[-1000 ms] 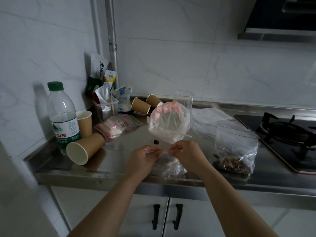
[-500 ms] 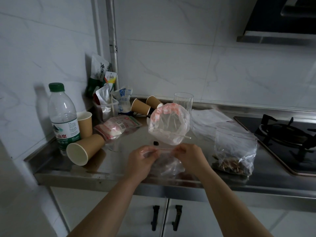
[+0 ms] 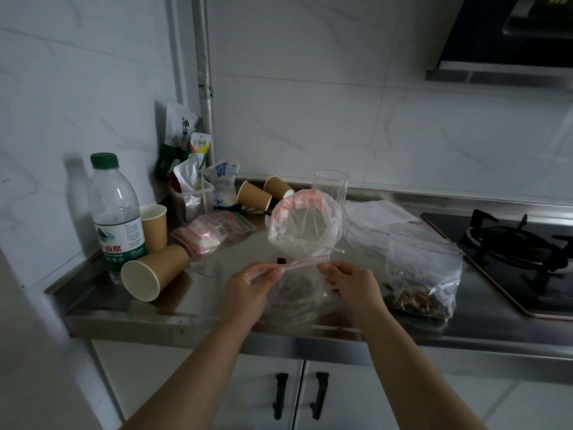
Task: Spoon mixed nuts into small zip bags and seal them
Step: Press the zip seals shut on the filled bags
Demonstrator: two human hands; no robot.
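Fingers of both hands pinch the zip strip of the small zip bag (image 3: 302, 290), which I hold just above the counter (image 3: 217, 308) at the centre of the frame. My left hand (image 3: 248, 290) grips the left end of the strip between thumb and fingertips; my right hand (image 3: 350, 282) grips the right end the same way. The red closure line (image 3: 305, 262) runs taut between them, tilted slightly up toward the right. Dark contents show dimly through the plastic; I judge them to be nuts, though the film blurs them.

Procedure for the seal, as I judge it:

1. Keep the strip taut so the two tracks line up.
2. Press from one end and slide the pinch along to the other end without lifting.
3. Let the bag hang so the nuts stay below the track and do not jam it.
4. Push out spare air before closing the last section.

Whether the track is already engaged along any part, I cannot tell.

Right of centre, the large bag of mixed nuts (image 3: 421, 283) sits on the counter, well clear of my right hand. Behind the small bag stands an open plastic bag (image 3: 305, 225) with a pink rim. One dark piece (image 3: 281, 260) lies loose on the counter just behind the strip.
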